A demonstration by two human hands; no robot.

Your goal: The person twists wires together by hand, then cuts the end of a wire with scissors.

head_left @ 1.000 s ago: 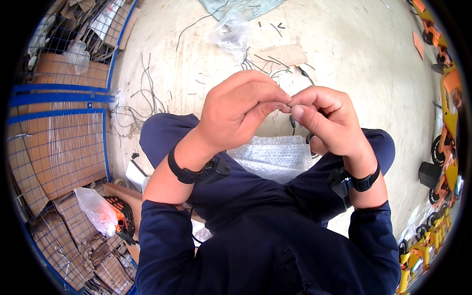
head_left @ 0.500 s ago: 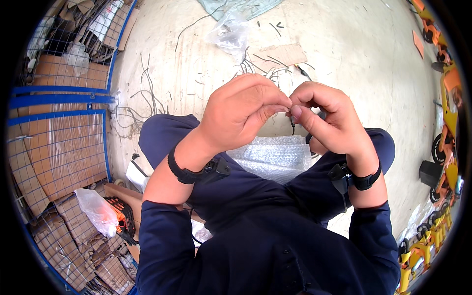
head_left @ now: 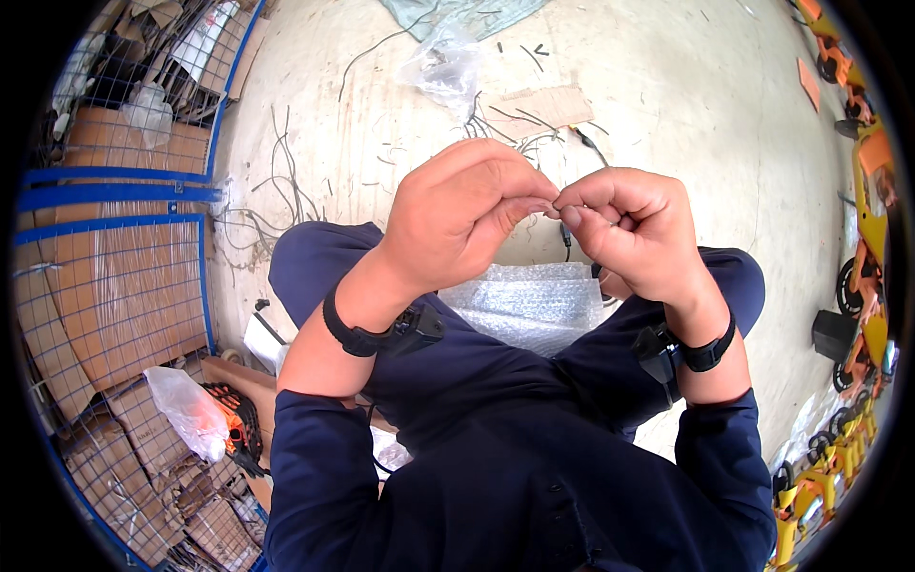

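Fingers [head_left: 574, 218] of our left hand [head_left: 450, 217] and right hand [head_left: 639, 229] pinch a tiny dark piece [head_left: 556, 207], hardly visible, near the bubble wrap's [head_left: 524, 305] far edge, so we should press gently.

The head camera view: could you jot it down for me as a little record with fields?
Left hand: bare, thumb and fingertips pinched together
Right hand: bare, likewise pinched, its fingertips meeting the left's
Between the fingertips: too small to make out
Clothing: dark blue, black bands on both wrists
Between the legs: bubble wrap
Floor ahead: flat cardboard piece, clear plastic bag, scattered dark wires
Left side: blue mesh cage with cardboard
Right side: row of yellow-and-orange wheeled things
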